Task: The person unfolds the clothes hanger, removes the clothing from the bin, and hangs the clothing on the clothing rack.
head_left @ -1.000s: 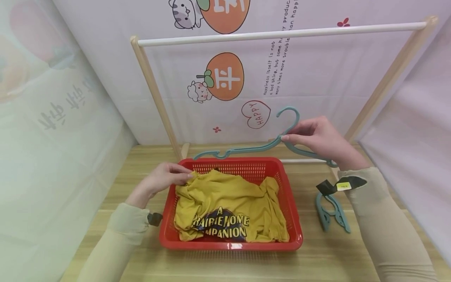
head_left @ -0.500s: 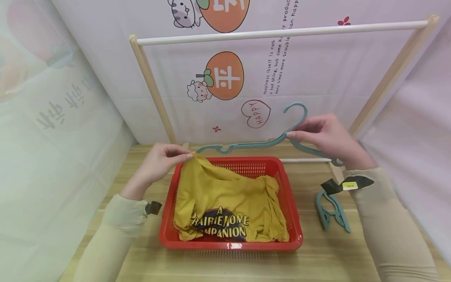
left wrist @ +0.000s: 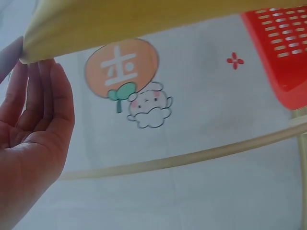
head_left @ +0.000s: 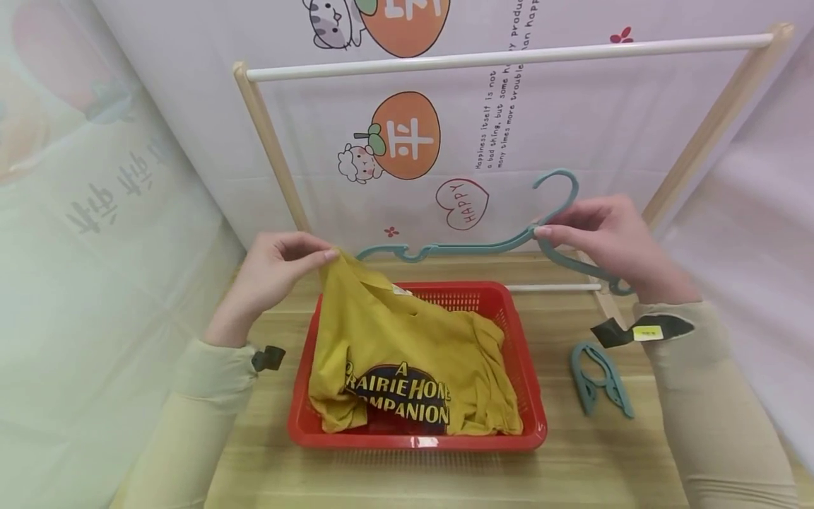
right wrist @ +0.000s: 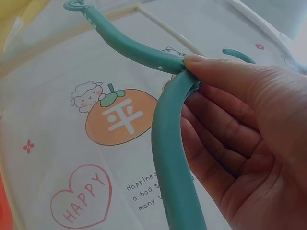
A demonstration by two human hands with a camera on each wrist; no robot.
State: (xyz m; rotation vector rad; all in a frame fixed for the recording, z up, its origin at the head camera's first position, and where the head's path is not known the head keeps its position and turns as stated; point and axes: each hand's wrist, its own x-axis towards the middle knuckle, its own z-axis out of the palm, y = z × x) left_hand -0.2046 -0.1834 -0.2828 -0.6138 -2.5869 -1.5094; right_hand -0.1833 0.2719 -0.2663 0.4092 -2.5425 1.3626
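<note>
A yellow T-shirt [head_left: 400,346] with dark printed lettering lies crumpled in a red basket [head_left: 416,442]. My left hand [head_left: 275,272] pinches its upper left corner between thumb and fingers and holds it up above the rim. In the left wrist view the raised cloth [left wrist: 120,24] stretches away from the fingertips. My right hand [head_left: 613,237] grips a teal clothes hanger [head_left: 477,249] at the joint below its hook. The hanger's left arm reaches toward the lifted cloth, its tip close behind it. In the right wrist view the thumb presses on the hanger [right wrist: 168,143] where its arms meet.
A folded teal hanger [head_left: 600,382] lies on the wooden table [head_left: 445,481] right of the basket. Behind stands a rack with a white crossbar [head_left: 509,56] and wooden posts [head_left: 270,141]. Printed white cloth [head_left: 547,134] covers the back and sides.
My left hand has taken hold of the shirt's corner and raised it up and to the left out of the basket. My right hand has shifted the hanger slightly up and right.
</note>
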